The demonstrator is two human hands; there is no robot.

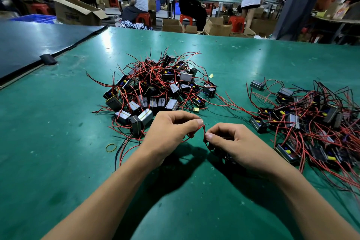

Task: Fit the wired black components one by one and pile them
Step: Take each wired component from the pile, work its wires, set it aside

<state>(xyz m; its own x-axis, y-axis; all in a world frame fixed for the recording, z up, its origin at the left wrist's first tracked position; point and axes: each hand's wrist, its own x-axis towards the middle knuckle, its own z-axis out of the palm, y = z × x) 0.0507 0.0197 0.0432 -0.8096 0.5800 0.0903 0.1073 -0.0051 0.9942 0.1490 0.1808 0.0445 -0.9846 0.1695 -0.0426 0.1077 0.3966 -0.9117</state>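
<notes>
Open cardboard boxes [172, 25] are seen on the floor beyond the green table [58, 152]; their contents cannot be told. Wired black components are heaped on it in a centre pile [155, 87] and a right pile [307, 122]. Between them, a red wire [204, 129] is pinched by the curled left hand [171, 131] and right hand [233, 142].

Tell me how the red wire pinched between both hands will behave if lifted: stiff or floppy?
Probably floppy: the red wire bends in a tight loop between the left hand and right hand. It likely drags the black component under that hand along, so expect dangling weight. Wires in the middle pile cross thickly, so snagging seems likely there.
</notes>
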